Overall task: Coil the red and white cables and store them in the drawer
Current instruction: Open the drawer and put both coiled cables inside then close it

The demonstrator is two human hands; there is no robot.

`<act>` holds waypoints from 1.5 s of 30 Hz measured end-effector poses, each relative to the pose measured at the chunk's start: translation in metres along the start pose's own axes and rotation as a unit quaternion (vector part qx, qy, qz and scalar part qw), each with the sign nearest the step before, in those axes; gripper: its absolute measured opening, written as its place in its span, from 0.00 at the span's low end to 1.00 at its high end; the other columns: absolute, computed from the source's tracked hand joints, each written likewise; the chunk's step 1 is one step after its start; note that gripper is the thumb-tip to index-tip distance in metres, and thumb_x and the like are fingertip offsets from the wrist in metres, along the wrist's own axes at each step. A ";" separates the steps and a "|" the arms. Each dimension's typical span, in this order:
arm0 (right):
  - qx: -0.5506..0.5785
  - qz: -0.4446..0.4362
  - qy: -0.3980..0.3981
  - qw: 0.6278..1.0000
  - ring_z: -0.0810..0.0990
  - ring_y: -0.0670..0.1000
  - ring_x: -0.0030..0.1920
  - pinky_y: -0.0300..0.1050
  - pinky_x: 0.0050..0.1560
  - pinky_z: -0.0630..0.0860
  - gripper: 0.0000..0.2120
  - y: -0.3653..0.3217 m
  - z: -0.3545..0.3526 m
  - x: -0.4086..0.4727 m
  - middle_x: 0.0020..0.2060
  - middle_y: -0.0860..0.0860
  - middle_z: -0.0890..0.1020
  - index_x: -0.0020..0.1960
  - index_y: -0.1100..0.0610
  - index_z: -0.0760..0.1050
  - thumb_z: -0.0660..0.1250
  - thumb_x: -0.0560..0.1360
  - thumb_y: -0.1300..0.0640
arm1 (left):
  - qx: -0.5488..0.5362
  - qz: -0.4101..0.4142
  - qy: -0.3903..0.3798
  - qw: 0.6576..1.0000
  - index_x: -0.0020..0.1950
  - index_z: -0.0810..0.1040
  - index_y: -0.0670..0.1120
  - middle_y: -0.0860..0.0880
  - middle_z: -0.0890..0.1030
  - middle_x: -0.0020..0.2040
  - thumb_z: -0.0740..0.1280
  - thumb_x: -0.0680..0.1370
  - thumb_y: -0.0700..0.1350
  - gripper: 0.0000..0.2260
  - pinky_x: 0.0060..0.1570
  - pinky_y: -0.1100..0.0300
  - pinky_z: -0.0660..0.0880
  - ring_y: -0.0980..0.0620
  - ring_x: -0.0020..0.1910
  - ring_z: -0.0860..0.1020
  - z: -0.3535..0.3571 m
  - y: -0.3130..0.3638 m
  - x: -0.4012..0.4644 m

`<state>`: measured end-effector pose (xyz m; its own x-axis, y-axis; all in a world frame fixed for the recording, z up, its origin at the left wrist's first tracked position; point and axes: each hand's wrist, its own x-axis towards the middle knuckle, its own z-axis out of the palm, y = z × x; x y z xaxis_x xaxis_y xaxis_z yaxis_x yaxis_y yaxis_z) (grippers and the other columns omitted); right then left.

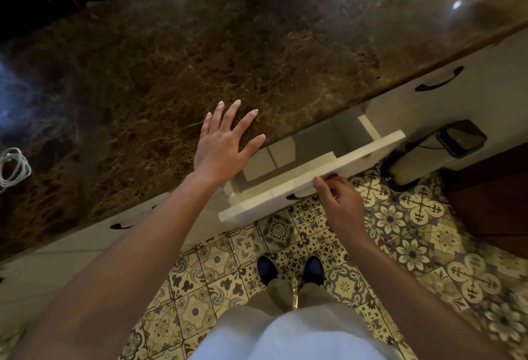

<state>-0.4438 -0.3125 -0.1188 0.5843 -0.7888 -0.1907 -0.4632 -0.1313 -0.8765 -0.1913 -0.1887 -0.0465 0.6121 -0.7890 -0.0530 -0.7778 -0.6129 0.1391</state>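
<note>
The right hand (338, 202) grips the drawer (311, 176) at its front panel: the fingers curl under the panel at the dark handle (297, 195), and the thumb lies along the panel's top edge. The drawer stands pulled out from under the front edge of the counter (200, 54). Its inside is pale, and only flat light panels show on its floor; no cable can be made out in the part that is in view.

The left hand (225, 142) lies flat on the counter with fingers straight and spread, holding nothing. It rests at the front edge of the counter, just to the left of the drawer, with the thumb side reaching over the drawer's back corner.

The white cable (13, 166) lies in a loose coil on the counter at the far left edge of the view, well apart from both hands and from the drawer. It is partly cut off by the frame.

The counter is dark brown marble with a polished face that reflects ceiling lights near its far right corner. Beneath its front edge run pale closed drawer fronts with dark handles, one to the right (438, 79) and one to the left (121, 226) of the drawer.

On the patterned tile floor (414, 234), a dark device with a yellow part (400, 172) stands against the cabinet base to the right. The person's dark shoes (267, 269) stand on the tiles directly below the drawer.
</note>
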 end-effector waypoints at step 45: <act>-0.038 -0.286 -0.138 0.948 0.79 0.44 0.41 0.31 0.39 0.74 0.03 -0.134 0.002 -0.036 0.40 0.44 0.80 0.48 0.52 0.80 0.71 0.81 0.56 | -0.252 -0.176 0.290 0.906 0.49 0.82 0.43 0.44 0.83 0.51 0.58 0.87 0.42 0.14 0.58 0.65 0.70 0.51 0.57 0.77 -0.058 -0.058 -0.167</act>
<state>-0.4014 -0.2653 0.0051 0.9017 -0.3897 0.1872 -0.0595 -0.5407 -0.8391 -0.2401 -0.0193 0.0115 0.8947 -0.3036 0.3275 -0.4466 -0.6090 0.6555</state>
